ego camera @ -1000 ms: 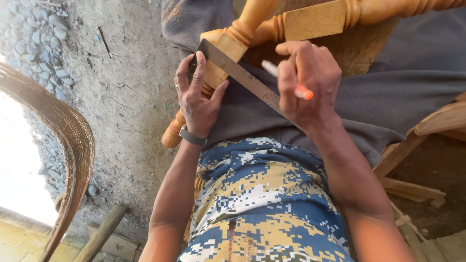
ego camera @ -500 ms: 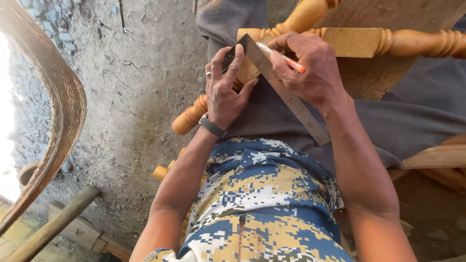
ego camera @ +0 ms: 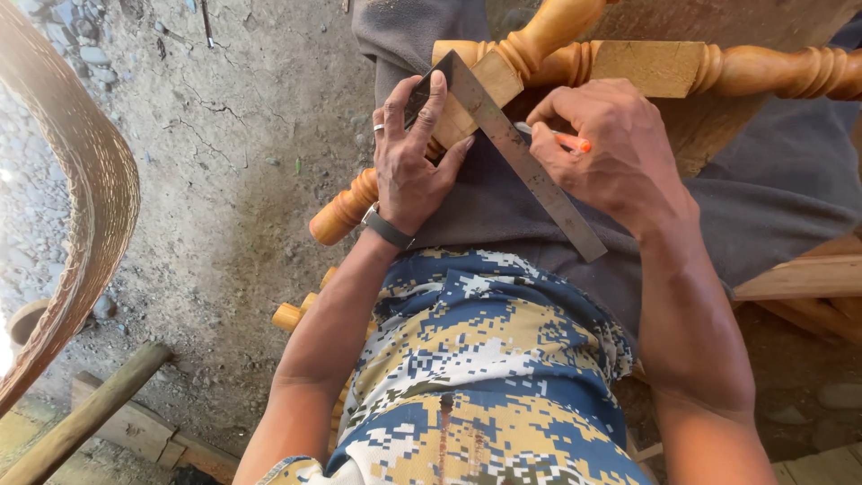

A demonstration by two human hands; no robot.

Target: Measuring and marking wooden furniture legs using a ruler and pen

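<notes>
Left hand (ego camera: 409, 166), w/ ring & dark wristband, lies fingers spread on the dark stock of a steel try square (ego camera: 516, 157), pressing it vs. the square block of a turned, orange-varnished wooden leg (ego camera: 485, 85) across the person's grey-trousered lap. Square's metal blade runs diagonally down-right, betw. both hands, over the grey cloth. Right hand (ego camera: 615, 153) is clenched round an orange-tipped white pencil (ego camera: 557, 137), tip at the blade edge. Second turned wooden rail (ego camera: 718, 70) joins at upper right. More turned wooden spindles (ego camera: 301, 314) lie on the dirt floor (ego camera: 224, 180) below left; curved bent wood strip (ego camera: 85, 207) at far left.
</notes>
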